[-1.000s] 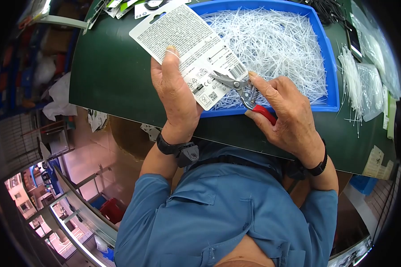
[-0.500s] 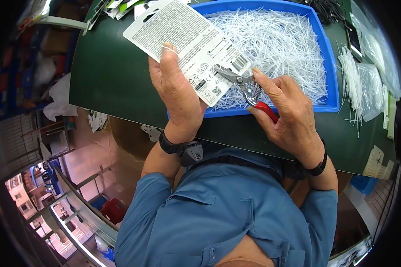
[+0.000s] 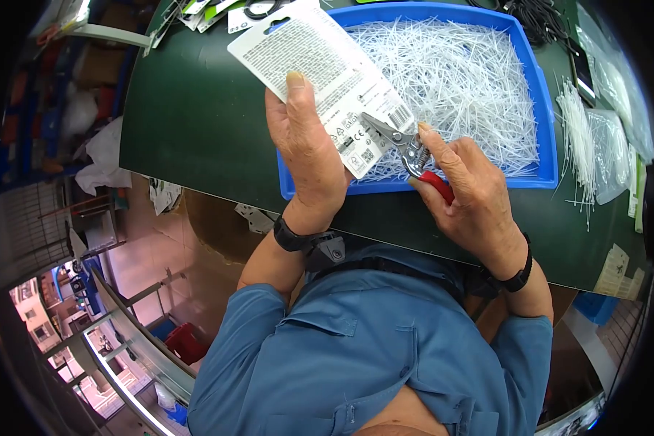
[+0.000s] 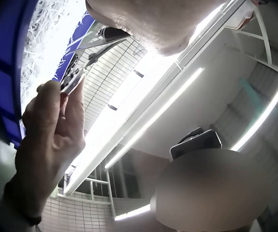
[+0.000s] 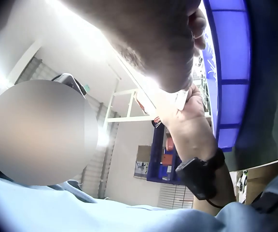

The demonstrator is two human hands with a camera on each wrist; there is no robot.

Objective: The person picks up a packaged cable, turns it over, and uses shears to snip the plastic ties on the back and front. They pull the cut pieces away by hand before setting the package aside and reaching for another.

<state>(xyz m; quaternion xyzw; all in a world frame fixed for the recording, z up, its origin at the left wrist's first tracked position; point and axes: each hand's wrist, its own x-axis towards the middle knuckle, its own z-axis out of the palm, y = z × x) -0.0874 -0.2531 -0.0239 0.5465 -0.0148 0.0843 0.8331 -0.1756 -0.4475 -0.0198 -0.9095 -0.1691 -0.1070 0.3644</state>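
Green table [image 3: 189, 123] with blue tray [image 3: 545, 109] heaped with clipped white ties [image 3: 458, 80]. Left hand [image 3: 305, 156] pinching printed backing card [image 3: 320, 69] above the tray; right hand [image 3: 472, 196] clamped on red-handled snips [image 3: 410, 152], blades at the card's lower corner. Probably mid-job: many trimmings collected, fastening at that corner seemingly not yet cut.

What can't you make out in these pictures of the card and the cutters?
- Front of the card, head view: only its printed back shows.
- Card print: too small to read.
- Cutters handles: mostly hidden inside the right hand.
- Left hand in the right wrist view: glare washes out the card.
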